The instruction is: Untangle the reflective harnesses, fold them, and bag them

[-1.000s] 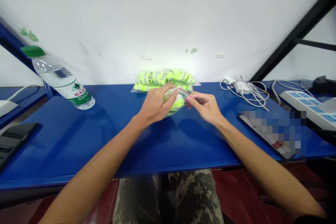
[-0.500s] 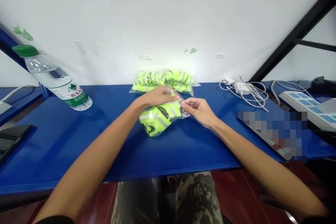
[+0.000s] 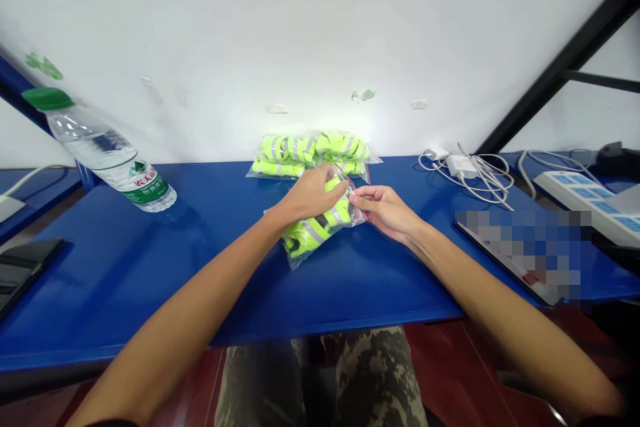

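Note:
A clear zip bag [image 3: 316,232] holds a folded fluorescent yellow-green garment with grey reflective strips, and rests on the blue table at a slant. Over its upper part lies my left hand [image 3: 316,195], fingers curled round the bag, the thumb pointing toward the red-lined seal. My right hand [image 3: 381,208] pinches the bag's seal edge at the right corner between thumb and forefinger. Just behind, similar filled bags [image 3: 285,157] are piled against the wall; my left hand hides part of the front of that pile.
A water bottle [image 3: 117,153] with a green cap stands at the left. Behind on the right lie white chargers with coiled cables [image 3: 467,167]. A flat, partly blurred device [image 3: 505,267] is at the right, a white power strip [image 3: 590,203] beyond it. A dark tablet-like object [image 3: 27,267] sits far left.
My left hand has slid a little to the right, and the bag has shifted right and turned slightly. The right hand still pinches the seal edge, now slightly further right.

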Demonstrator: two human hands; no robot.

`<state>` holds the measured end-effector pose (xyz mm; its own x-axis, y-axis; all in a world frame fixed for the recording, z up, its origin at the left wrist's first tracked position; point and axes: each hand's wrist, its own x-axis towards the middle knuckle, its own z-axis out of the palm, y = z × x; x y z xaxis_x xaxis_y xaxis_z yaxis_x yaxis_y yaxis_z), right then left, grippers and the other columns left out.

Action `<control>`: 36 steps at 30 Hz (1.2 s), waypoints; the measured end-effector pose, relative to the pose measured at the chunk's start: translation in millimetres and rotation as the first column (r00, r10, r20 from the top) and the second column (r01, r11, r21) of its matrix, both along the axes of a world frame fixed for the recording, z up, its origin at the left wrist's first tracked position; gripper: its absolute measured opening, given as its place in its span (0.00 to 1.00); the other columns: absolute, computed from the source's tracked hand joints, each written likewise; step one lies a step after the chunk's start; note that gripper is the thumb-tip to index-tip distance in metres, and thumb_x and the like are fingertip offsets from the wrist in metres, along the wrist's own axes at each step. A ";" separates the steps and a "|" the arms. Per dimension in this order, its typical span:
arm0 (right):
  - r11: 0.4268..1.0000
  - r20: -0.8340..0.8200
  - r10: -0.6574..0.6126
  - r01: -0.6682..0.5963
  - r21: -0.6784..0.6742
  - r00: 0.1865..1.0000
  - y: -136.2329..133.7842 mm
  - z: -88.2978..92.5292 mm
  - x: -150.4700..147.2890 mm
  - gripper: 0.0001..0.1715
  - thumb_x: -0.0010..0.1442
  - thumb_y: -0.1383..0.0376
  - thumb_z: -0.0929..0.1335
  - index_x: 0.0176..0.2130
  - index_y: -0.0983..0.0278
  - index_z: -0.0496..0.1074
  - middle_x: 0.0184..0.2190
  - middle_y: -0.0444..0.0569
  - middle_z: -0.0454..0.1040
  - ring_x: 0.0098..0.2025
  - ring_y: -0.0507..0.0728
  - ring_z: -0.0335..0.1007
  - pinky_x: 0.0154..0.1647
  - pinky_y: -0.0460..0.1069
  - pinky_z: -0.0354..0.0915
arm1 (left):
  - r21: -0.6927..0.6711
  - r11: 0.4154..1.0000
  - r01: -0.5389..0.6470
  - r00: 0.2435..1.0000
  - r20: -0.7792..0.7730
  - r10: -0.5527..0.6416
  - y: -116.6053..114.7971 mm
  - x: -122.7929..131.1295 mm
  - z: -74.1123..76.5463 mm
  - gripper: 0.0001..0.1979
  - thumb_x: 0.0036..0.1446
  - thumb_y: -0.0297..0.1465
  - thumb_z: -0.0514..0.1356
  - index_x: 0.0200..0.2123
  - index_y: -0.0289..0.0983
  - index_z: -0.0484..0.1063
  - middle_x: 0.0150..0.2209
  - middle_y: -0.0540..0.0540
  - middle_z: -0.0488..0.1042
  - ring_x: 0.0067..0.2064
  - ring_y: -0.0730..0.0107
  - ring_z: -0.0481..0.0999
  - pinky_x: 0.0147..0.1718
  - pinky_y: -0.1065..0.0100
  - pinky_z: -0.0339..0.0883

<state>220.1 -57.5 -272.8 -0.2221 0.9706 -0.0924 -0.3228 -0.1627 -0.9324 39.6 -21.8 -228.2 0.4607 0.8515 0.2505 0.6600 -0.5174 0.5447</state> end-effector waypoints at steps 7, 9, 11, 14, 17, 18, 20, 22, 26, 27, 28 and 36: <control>0.997 -0.025 0.008 -0.010 -0.081 1.000 0.8 2.5 3.2 0.19 0.37 0.65 0.82 0.30 0.67 0.78 0.26 0.46 0.79 0.27 0.49 0.73 0.30 0.45 0.68 | 0.005 0.997 0.078 0.996 0.031 -0.078 -3.2 0.4 1.8 0.13 0.62 0.38 0.54 0.39 0.34 0.70 0.37 0.41 0.76 0.38 0.60 0.73 0.38 0.62 0.66; 0.995 -0.006 -0.006 0.006 -0.097 1.000 1.3 1.4 2.9 0.20 0.35 0.65 0.82 0.30 0.67 0.78 0.26 0.46 0.79 0.26 0.49 0.72 0.28 0.45 0.67 | 0.005 0.990 0.143 0.990 0.004 -0.143 -4.3 -0.2 5.5 0.11 0.62 0.35 0.52 0.38 0.35 0.71 0.36 0.43 0.75 0.36 0.61 0.73 0.36 0.63 0.65; 0.996 0.006 -0.010 0.011 -0.091 1.000 1.1 0.5 1.5 0.20 0.35 0.65 0.82 0.29 0.67 0.78 0.25 0.45 0.78 0.25 0.48 0.71 0.27 0.44 0.66 | -0.002 0.984 0.180 0.984 -0.018 -0.180 -5.2 -1.1 10.7 0.09 0.61 0.33 0.54 0.36 0.35 0.72 0.36 0.44 0.75 0.37 0.61 0.73 0.37 0.63 0.64; 0.998 0.004 0.001 -0.001 -0.069 1.000 -0.7 1.5 -1.1 0.19 0.35 0.66 0.82 0.29 0.67 0.78 0.24 0.45 0.78 0.24 0.48 0.70 0.26 0.44 0.66 | -0.034 0.988 0.148 0.989 0.008 -0.147 -4.8 -2.1 16.6 0.08 0.58 0.34 0.58 0.32 0.35 0.73 0.33 0.44 0.75 0.36 0.61 0.73 0.35 0.63 0.64; 0.999 0.002 -0.005 0.005 -0.036 1.000 -2.3 5.1 -2.3 0.18 0.34 0.65 0.82 0.27 0.66 0.78 0.23 0.44 0.77 0.22 0.48 0.69 0.24 0.44 0.64 | -0.103 0.988 0.112 0.988 0.116 -0.099 -2.0 -2.0 15.2 0.10 0.58 0.36 0.59 0.31 0.34 0.72 0.31 0.45 0.74 0.33 0.64 0.72 0.32 0.64 0.63; 1.000 0.005 -0.009 0.009 -0.026 1.000 -2.6 6.3 -2.3 0.18 0.34 0.64 0.83 0.26 0.66 0.78 0.22 0.44 0.77 0.22 0.47 0.69 0.24 0.44 0.64 | -0.130 0.985 0.117 0.982 0.161 -0.096 -0.9 -1.7 13.3 0.10 0.58 0.36 0.59 0.31 0.34 0.72 0.31 0.45 0.74 0.33 0.64 0.72 0.32 0.64 0.64; 1.000 0.016 -0.011 0.012 -0.016 1.000 -2.8 7.9 -1.9 0.19 0.33 0.63 0.83 0.25 0.66 0.78 0.22 0.44 0.77 0.23 0.48 0.69 0.25 0.44 0.65 | -0.158 0.977 0.145 0.967 0.231 -0.106 0.6 -0.9 8.9 0.09 0.59 0.35 0.59 0.32 0.35 0.71 0.33 0.45 0.75 0.35 0.64 0.74 0.33 0.64 0.65; 1.000 0.025 -0.019 0.020 -0.011 0.999 -2.4 8.1 -1.3 0.19 0.32 0.63 0.83 0.26 0.66 0.79 0.22 0.45 0.77 0.24 0.48 0.70 0.26 0.44 0.65 | -0.138 0.979 0.152 0.964 0.239 -0.116 0.4 0.1 5.4 0.07 0.58 0.33 0.59 0.33 0.35 0.70 0.35 0.44 0.76 0.37 0.63 0.74 0.35 0.64 0.66; 0.999 0.038 -0.031 0.031 -0.008 0.999 -1.4 5.9 0.0 0.18 0.33 0.64 0.82 0.27 0.67 0.79 0.23 0.45 0.77 0.22 0.47 0.67 0.24 0.44 0.62 | -0.044 0.993 0.112 0.979 0.178 -0.102 -4.0 1.6 2.8 0.05 0.58 0.32 0.58 0.37 0.36 0.70 0.36 0.43 0.75 0.37 0.62 0.73 0.36 0.62 0.67; 0.999 0.034 -0.036 0.036 -0.008 0.999 -1.2 5.4 0.1 0.18 0.34 0.64 0.82 0.27 0.66 0.79 0.23 0.45 0.77 0.23 0.47 0.67 0.25 0.44 0.62 | -0.027 0.994 0.108 0.980 0.170 -0.102 -5.4 1.9 2.7 0.06 0.57 0.31 0.58 0.38 0.36 0.69 0.36 0.43 0.75 0.36 0.62 0.73 0.36 0.62 0.67; 0.999 0.029 -0.043 0.043 -0.005 0.999 -1.0 5.0 0.2 0.18 0.34 0.64 0.82 0.28 0.66 0.79 0.24 0.45 0.77 0.23 0.48 0.68 0.26 0.45 0.63 | -0.012 0.994 0.111 0.980 0.168 -0.107 -6.6 2.1 2.7 0.06 0.57 0.30 0.58 0.39 0.36 0.69 0.36 0.44 0.75 0.36 0.63 0.73 0.35 0.62 0.67; 0.997 0.031 -0.073 0.072 0.023 0.997 0.3 2.2 1.3 0.17 0.35 0.66 0.81 0.28 0.65 0.79 0.26 0.45 0.78 0.27 0.49 0.71 0.31 0.46 0.66 | -0.022 0.995 0.093 0.974 0.208 -0.087 -7.3 4.2 2.5 0.09 0.57 0.34 0.61 0.39 0.36 0.69 0.31 0.47 0.71 0.30 0.67 0.68 0.30 0.65 0.63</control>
